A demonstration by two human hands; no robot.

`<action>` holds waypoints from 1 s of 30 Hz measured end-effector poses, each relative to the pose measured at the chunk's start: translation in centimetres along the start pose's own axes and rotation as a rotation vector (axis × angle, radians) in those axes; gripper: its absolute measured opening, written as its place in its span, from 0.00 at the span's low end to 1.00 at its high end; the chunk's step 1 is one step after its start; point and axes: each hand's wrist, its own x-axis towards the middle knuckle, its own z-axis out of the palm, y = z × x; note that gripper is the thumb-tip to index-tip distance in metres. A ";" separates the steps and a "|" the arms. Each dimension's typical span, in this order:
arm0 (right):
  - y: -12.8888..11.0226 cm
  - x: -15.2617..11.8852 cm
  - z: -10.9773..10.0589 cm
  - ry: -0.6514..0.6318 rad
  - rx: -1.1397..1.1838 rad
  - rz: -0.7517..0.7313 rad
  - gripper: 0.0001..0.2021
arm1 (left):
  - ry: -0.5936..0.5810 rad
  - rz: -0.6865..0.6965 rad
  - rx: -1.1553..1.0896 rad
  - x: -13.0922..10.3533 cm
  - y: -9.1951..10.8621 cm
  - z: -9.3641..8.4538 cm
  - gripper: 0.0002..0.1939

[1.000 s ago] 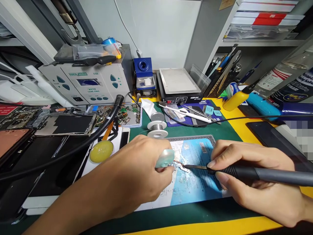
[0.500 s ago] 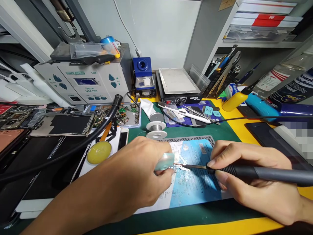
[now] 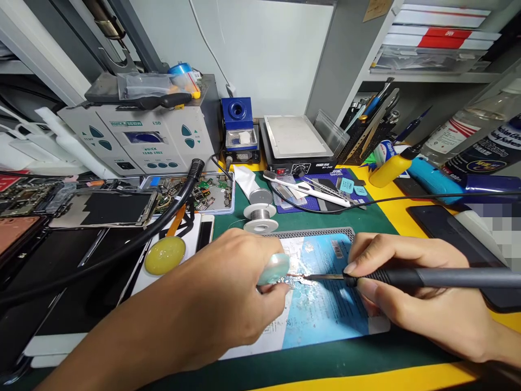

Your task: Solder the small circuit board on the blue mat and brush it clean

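The small metal part (image 3: 300, 277) lies on the blue-and-white sheet (image 3: 321, 317), at the tip of the soldering iron (image 3: 480, 277) pinched in the right hand (image 3: 431, 304). Beside it, the left hand (image 3: 236, 282) clasps a teal spool (image 3: 274, 269). Behind stand a wire reel (image 3: 261, 213) and a hot plate (image 3: 298, 137).

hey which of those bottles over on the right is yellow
It's the small bottle with the dark tip, leaning left of the clear bottle. Its body is yellow; the clear bottle's label is white and red.
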 end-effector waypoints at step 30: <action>0.4 -0.1 0.0 0.000 0.048 0.001 0.12 | 0.053 0.031 0.059 0.0 0.2 0.0 0.13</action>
